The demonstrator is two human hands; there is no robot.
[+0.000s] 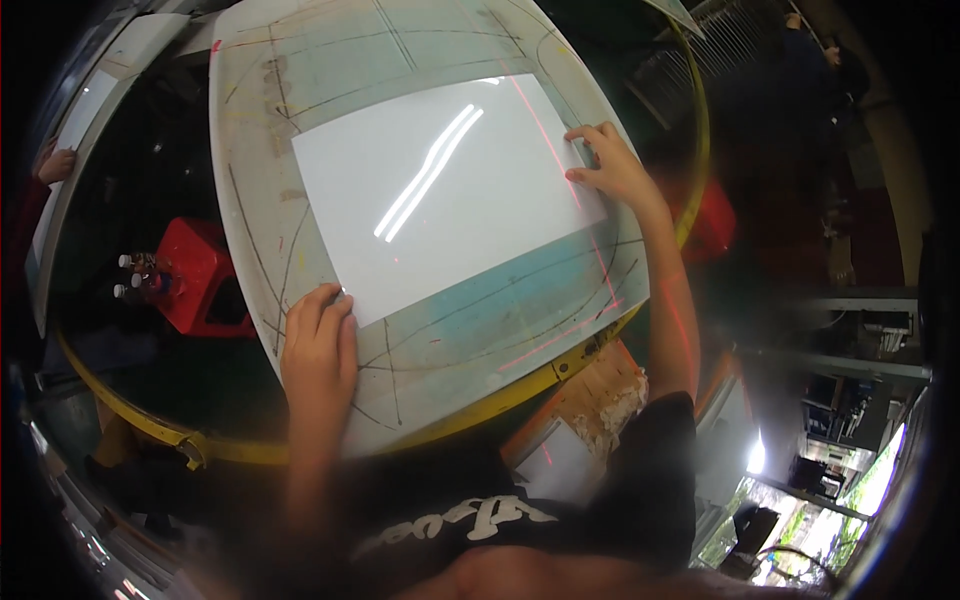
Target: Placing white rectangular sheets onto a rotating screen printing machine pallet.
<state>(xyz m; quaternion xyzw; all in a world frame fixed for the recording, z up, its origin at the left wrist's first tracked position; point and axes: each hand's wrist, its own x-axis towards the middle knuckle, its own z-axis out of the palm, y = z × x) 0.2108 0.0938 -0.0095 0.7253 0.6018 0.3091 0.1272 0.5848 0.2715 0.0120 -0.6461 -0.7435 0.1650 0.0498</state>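
A glossy white sheet (pixel 450 190) lies on a large pale board (pixel 250 130) with rounded sides and dark hand-drawn lines. At the sheet's near left corner is my left hand (pixel 318 335), its bent fingers close together on the edge. My right hand (pixel 612 172) touches the sheet's right edge, thumb and forefinger spread apart with a gap between them. Red laser lines (pixel 543 130) run along the right part of the sheet, over the board and across my right forearm. Two bright light reflections cross the sheet's middle.
A yellow curved rail (pixel 480 412) runs round the board. On the left, bottles (pixel 145 280) stand on a red stool (pixel 200 275). Another person's hand (pixel 57 166) rests on a pale panel at far left. A worn wooden seat (pixel 600 390) with torn covering stands near my right elbow.
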